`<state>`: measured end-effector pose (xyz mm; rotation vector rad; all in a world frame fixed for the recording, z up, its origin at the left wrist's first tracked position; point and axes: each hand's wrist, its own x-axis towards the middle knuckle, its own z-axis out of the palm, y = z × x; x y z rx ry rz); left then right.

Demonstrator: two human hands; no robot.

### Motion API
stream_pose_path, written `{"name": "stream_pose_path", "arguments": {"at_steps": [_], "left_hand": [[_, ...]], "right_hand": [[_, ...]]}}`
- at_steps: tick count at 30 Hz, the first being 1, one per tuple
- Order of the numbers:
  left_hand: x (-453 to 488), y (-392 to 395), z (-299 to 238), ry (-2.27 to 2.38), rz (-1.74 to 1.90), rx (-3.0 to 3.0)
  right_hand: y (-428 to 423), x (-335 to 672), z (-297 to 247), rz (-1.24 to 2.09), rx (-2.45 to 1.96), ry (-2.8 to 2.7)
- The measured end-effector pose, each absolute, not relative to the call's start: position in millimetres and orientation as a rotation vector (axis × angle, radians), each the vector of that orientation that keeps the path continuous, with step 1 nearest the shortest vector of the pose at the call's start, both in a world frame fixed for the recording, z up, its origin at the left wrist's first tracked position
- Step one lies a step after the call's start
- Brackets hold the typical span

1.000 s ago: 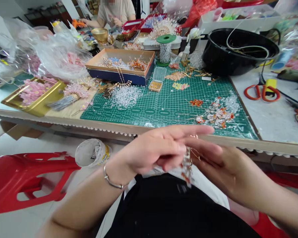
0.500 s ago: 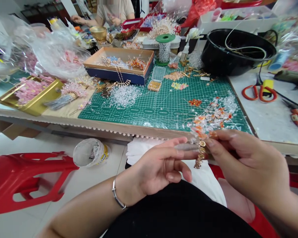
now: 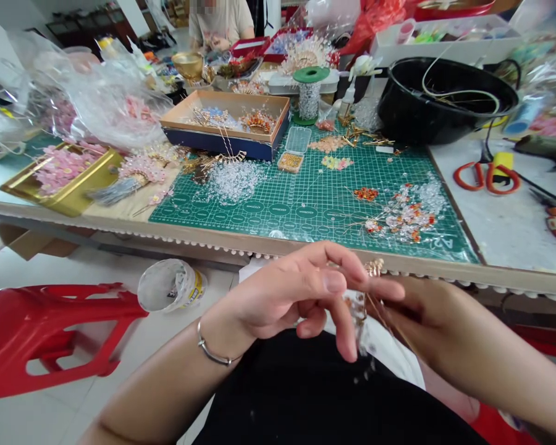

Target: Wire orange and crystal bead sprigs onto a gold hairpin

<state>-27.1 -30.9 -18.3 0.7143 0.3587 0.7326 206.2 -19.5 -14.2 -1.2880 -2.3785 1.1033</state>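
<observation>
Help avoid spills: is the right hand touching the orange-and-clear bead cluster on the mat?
Apart: head view shows table edge between right hand and bead cluster.

A beaded ornament [image 3: 360, 307] with gold-toned wires is held in the right hand [image 3: 426, 309], the grip partly hidden, while the loosely curled fingers of the left hand [image 3: 301, 290] are poised in front of it. Beyond the table edge, a green cutting mat [image 3: 315, 185] is strewn with orange beads [image 3: 366, 194], clear beads [image 3: 234, 181] and, to the right, orange-and-clear sprays [image 3: 403, 216]. A blue-sided box [image 3: 189, 141] and a black basin [image 3: 412, 111] are set farther back. Across the table, another person [image 3: 225, 25] is seen, partly cut off by the frame.
</observation>
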Motion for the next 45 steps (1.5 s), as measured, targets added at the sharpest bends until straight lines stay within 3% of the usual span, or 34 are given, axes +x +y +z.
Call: {"name": "stream_pose_path", "arguments": {"at_steps": [3,6,10,13,18,21,25,28,33,37,41,45], "left_hand": [[-22,-23,-26,0.519,0.768,0.768],[-14,-25,-39,0.679,0.664,0.778],[-12,-38,-45,0.455,0.458,0.749],[-19,-39,-37,0.323,0.517,0.709],[-27,-24,-35,0.452,0.733,0.736],[-19,-23,-51,0.554,0.644,0.741],[-10,-38,-65,0.406,0.436,0.718],[-17,-42,-56,0.246,0.513,0.659],[-27,-25,-38,0.337,0.817,0.618],[-14,-22,-46,0.602,0.674,0.659],[-8,-36,-49,0.522,0.411,0.703],[-21,-40,-37,0.385,0.537,0.623]], "right_hand": [[-33,208,-12,1.300,-1.312,-2.280],[-34,211,-8,1.282,-1.311,-2.132],[-21,210,-9,0.816,-1.331,-2.127],[-16,205,-15,0.562,-1.311,-2.183],[-31,203,-16,0.878,-1.146,-2.398],[-35,207,-8,1.032,-1.067,-2.388],[-26,209,-7,0.672,-1.094,-2.309],[-23,208,-14,0.460,-1.042,-2.328],[-36,205,-14,0.758,-1.013,-2.506],[-36,203,1,0.923,-1.078,-2.411],[-23,204,-3,0.574,-1.147,-2.298],[-19,206,-18,0.401,-1.105,-2.414]]}}
